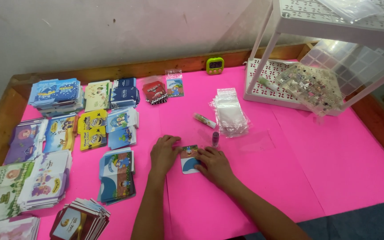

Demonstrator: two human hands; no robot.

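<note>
pink table [343, 155] | card stacks [58, 133] | clear bags [230, 113] | white rack [281, 80]

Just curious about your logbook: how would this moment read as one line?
left hand: flat on pink table | right hand: pressing small blue-and-white picture card | small purple tube: upright, near

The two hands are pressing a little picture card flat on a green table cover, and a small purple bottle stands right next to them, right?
Not quite: the table cover is bright pink, not green, as the head view shows. Both the left hand and the right hand do rest on the little picture card, and the small purple bottle stands just beyond the right hand.
</note>
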